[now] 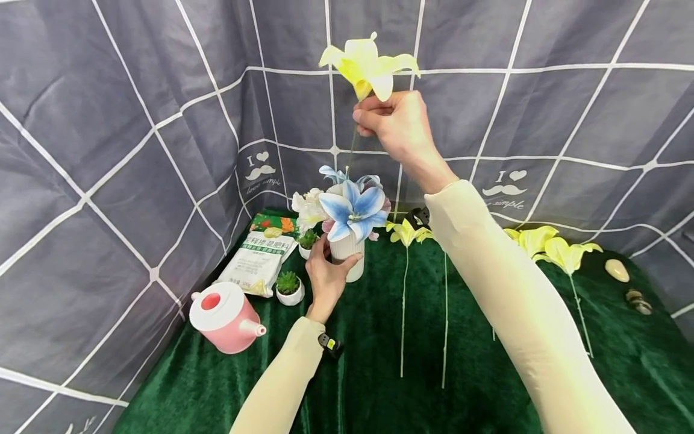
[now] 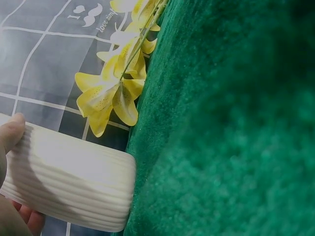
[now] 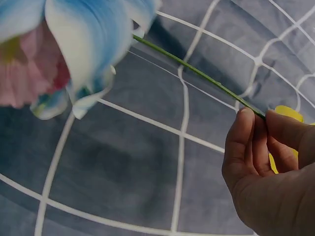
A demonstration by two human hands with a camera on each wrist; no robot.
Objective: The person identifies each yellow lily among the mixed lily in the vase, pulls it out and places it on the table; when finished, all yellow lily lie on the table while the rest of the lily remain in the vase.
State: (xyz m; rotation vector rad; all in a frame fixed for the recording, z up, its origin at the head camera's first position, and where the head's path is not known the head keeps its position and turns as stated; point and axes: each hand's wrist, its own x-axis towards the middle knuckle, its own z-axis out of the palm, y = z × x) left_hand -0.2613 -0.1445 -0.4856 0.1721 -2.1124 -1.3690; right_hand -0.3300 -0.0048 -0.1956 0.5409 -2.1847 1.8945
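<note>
My right hand pinches the stem of a yellow lily just under its bloom, held high against the curtain. The green stem slants down behind the blue petals in the right wrist view; its lower end is hidden. Below, my left hand grips a white ribbed vase around its side. The vase stands upright on the green cloth. It holds a blue-and-white lily, a white flower and pink blooms partly covered by the blue petals.
Left of the vase are two small potted succulents, a white printed bag and a pink watering can. Several yellow lilies lie to the right on the green cloth. A pale stone-like object lies far right.
</note>
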